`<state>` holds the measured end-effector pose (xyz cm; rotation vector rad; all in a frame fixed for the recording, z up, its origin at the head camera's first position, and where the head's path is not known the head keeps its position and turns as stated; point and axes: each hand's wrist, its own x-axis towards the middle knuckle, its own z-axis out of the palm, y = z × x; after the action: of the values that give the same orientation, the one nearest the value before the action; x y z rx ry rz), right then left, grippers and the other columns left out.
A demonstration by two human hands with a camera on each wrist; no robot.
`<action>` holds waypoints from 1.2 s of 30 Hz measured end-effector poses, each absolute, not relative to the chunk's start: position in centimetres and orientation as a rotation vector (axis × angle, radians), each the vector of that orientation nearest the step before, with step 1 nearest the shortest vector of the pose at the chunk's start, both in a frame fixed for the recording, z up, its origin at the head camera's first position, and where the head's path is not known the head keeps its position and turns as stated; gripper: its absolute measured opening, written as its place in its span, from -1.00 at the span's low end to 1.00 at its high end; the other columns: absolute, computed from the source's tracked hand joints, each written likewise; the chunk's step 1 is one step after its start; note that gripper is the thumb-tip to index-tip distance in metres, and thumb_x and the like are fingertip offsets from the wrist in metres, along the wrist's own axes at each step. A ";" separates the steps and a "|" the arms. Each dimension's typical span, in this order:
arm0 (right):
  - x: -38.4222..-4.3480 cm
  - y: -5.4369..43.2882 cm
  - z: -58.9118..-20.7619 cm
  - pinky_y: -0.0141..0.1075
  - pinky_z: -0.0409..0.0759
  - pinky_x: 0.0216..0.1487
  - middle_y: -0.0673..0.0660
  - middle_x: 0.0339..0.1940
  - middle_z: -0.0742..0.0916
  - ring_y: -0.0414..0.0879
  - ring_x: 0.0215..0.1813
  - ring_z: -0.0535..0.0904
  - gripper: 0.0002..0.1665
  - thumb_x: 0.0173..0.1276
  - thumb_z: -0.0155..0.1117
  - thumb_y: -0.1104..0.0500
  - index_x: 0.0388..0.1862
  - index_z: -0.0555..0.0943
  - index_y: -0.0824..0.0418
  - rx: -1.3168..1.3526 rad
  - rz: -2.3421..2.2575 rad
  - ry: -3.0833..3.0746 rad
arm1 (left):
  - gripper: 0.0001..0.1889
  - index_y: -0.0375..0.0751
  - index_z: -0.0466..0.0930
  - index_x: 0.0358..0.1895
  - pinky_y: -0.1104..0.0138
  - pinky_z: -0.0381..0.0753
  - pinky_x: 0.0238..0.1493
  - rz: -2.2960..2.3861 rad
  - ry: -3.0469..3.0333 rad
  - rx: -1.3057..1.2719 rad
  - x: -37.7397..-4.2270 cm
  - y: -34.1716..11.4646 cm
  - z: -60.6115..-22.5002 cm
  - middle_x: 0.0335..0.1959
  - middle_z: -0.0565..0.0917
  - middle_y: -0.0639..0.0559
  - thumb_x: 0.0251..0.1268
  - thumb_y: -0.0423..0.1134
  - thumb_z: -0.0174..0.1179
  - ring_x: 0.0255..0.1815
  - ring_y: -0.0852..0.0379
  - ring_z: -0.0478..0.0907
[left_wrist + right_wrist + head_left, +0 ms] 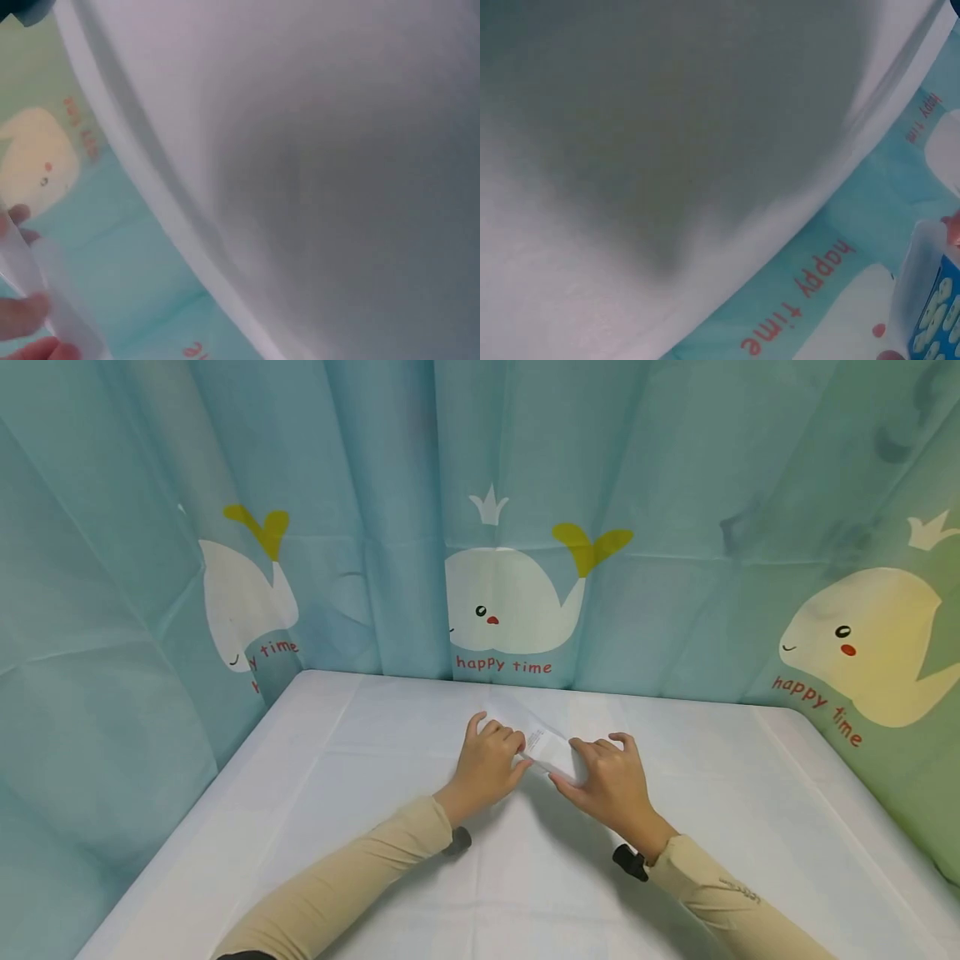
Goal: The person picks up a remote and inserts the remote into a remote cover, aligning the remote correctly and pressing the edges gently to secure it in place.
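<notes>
Pale blue curtain (397, 485) hangs in folds behind and beside the table (375, 835), shading to green at the far right. Its prints include a middle whale (517, 602) with a yellow tail and a white crown (489, 506), above red lettering (504, 665) that reads "happy time"; similar whales show at either side. White cloth covers the tabletop, lightly creased, with soft shadows below the forearms.

Over the table's far half, a white packet (546, 747) slants between the two hands, apparently raised off the cloth. Small print marks the face seen from the head, and a blue panel (939, 319) with pale shapes shows on it in the right wrist view. The left hand (487, 762) pinches its left end between thumb and fingers; the right hand (611, 778) grips the other end, thumb along the near edge.

Those fingers cover both ends of the packet (the wrist views catch only a part of it, low in a corner), so whether it is a box or a wrapped bundle is hard to say. Beige sleeves (352, 881) reach in from the near side, and a black strap (630, 862) sits at the right wrist.
</notes>
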<state>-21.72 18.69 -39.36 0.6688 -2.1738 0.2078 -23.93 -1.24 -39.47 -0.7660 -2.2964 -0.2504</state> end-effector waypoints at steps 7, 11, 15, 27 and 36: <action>-21.4 18.1 -39.1 0.04 0.46 -0.18 0.21 -0.57 0.73 0.02 -0.51 0.63 -0.41 -0.23 0.55 -0.08 -0.35 0.66 0.35 0.586 0.267 -2.190 | -0.71 -0.01 0.54 -0.41 0.06 0.35 0.23 -0.188 -2.203 -0.750 -23.9 -1.5 -39.6 -0.49 0.64 0.21 -0.05 0.04 0.39 -0.31 0.21 0.55; -21.3 17.9 -38.9 0.03 0.47 -0.18 0.24 -0.54 0.73 0.04 -0.50 0.64 -0.41 -0.19 0.52 -0.07 -0.29 0.64 0.36 0.558 0.309 -2.185 | -0.63 -0.04 0.53 -0.48 0.03 0.36 0.20 -0.324 -2.200 -0.702 -23.6 -1.8 -39.5 -0.55 0.62 0.18 -0.09 0.15 0.39 -0.37 0.18 0.52; -21.2 17.6 -38.6 0.02 0.46 -0.20 0.25 -0.45 0.74 0.07 -0.44 0.64 -0.40 -0.15 0.49 -0.05 -0.21 0.61 0.35 0.551 0.371 -2.138 | -0.72 -0.06 0.61 -0.52 0.01 0.35 0.20 -0.583 -2.314 -0.638 -22.9 -1.6 -38.7 -0.54 0.67 0.17 0.06 0.07 0.31 -0.39 0.16 0.52; -21.2 16.7 -38.5 -0.09 0.39 -0.37 0.24 -0.35 0.59 0.07 -0.38 0.49 -0.40 -0.18 0.56 0.04 -0.18 0.62 0.36 0.553 0.511 -2.057 | -0.92 -0.04 0.70 -0.40 0.08 0.39 0.14 -0.792 -2.384 -0.637 -21.6 -0.6 -38.3 -0.47 0.72 0.18 0.15 -0.16 0.29 -0.39 0.20 0.56; -21.4 17.7 -38.7 -0.02 0.37 -0.31 0.24 -0.39 0.60 0.15 -0.32 0.47 -0.33 0.34 0.00 -0.27 -0.16 0.64 0.33 0.699 0.310 -1.898 | -0.88 -0.02 0.62 -0.52 0.22 0.52 -0.08 -0.397 -2.200 -0.729 -21.3 -1.9 -37.0 -0.65 0.62 0.22 0.11 -0.16 0.29 -0.58 0.28 0.52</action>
<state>-21.39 17.69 -38.68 0.6986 -1.8979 0.3099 -21.33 -1.90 -36.96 -0.7290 -2.2001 -0.3970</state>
